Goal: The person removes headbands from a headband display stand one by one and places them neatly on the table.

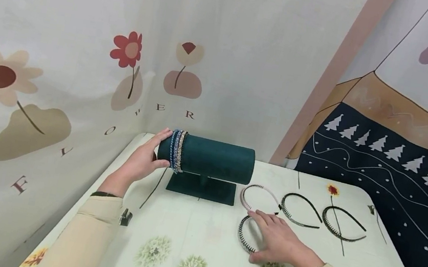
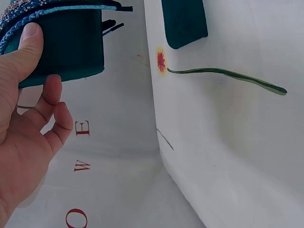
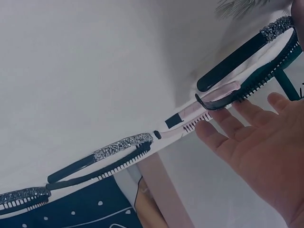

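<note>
Several glittery blue and silver headbands [image 1: 176, 151] sit around the left part of a dark green padded roll [image 1: 218, 159] on a stand. My left hand [image 1: 144, 156] grips that end of the roll; in the left wrist view its thumb [image 2: 31, 42] lies against the blue braided headband [image 2: 57, 13]. On the table, my right hand [image 1: 279, 239] spreads over a black toothed headband [image 1: 244, 235] with a crystal-covered part. Its fingers [image 3: 218, 126] are loosely extended beside this headband in the right wrist view, and the thumb is mostly out of that frame.
Behind the right hand lie a pink headband [image 1: 262, 188] and two black headbands, one in the middle [image 1: 300, 196] and one farther right [image 1: 346, 210]. The stand's flat base [image 1: 201, 188] rests on a flower-print tablecloth [image 1: 190, 228]. Printed curtains [image 1: 242, 63] hang behind the table.
</note>
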### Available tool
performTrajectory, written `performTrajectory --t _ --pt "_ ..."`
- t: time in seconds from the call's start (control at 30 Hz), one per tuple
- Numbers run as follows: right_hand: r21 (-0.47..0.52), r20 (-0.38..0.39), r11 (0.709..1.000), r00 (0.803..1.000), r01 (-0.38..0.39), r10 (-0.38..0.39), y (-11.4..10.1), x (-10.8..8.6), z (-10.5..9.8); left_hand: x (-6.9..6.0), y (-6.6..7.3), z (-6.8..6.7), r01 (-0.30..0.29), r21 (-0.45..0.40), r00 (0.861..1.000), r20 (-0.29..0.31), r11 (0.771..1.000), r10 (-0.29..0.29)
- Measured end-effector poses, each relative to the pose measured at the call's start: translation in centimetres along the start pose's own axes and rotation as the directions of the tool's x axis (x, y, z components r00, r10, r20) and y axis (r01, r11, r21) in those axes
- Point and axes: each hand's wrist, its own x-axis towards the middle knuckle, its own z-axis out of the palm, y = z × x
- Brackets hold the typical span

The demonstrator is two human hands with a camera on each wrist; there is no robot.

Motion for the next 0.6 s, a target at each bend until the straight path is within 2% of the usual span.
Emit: performTrajectory --t 0.27,0.6 --pt "0.006 0.029 1.0 1.0 0.009 -0.009 -0.02 0.08 0.02 0.02 0.12 0.01 -0.003 0.01 1.0 -0.004 1.0 0.003" --pt "0.074 0.066 0.997 0.998 -0.006 0.001 -0.05 0.08 -0.11 -0.06 0.05 0.1 0.005 0.009 1.0 -0.005 1.0 -0.004"
